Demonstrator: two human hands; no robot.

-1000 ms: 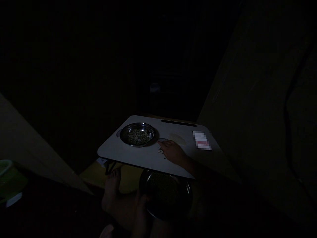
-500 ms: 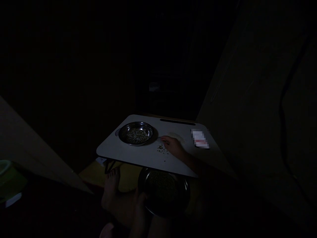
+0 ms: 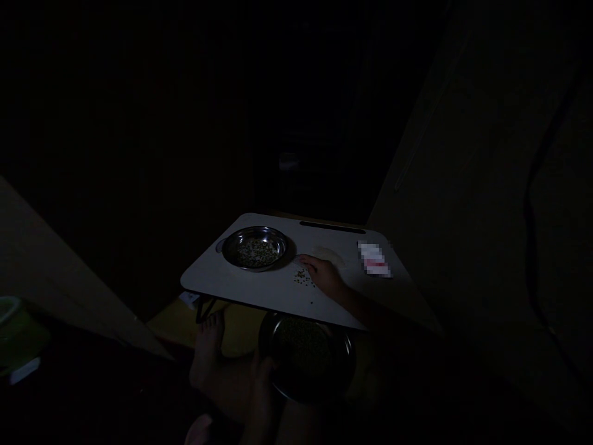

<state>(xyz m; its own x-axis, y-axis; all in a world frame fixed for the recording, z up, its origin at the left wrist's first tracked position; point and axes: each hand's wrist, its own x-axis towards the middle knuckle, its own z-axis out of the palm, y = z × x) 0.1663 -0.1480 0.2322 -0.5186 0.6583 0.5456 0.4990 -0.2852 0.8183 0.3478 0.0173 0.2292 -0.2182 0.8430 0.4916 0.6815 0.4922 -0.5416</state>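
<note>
My right hand [image 3: 327, 278] rests low over the white table, fingers pressed together and pointing left; a faint pale thing at the fingertips is too dim to name. Just below these fingers lie several scattered small beans or seeds [image 3: 303, 279]. Left of the hand stands a shiny steel bowl [image 3: 227, 252] with pale and dark grains [image 3: 257, 252] in it. My left hand [image 3: 262, 374], in deep shadow, grips the left rim of a second, wider steel bowl [image 3: 349, 355] below the table's front edge. Small greenish grains [image 3: 303, 343] cover its bottom.
The white folding table [image 3: 231, 285] has a dark slot [image 3: 331, 227] along its far edge. A blurred-out phone-like object [image 3: 374, 259] lies at its right. A pale powdery patch [image 3: 328, 254] is beyond my right hand. A bare foot [image 3: 208, 340] is beside the table leg; a green container [image 3: 21, 334] stands far left.
My right hand has shifted very slightly over the scattered beans. One lone bean near the table's front edge sits a little farther right. My left hand stays on the lower bowl.
</note>
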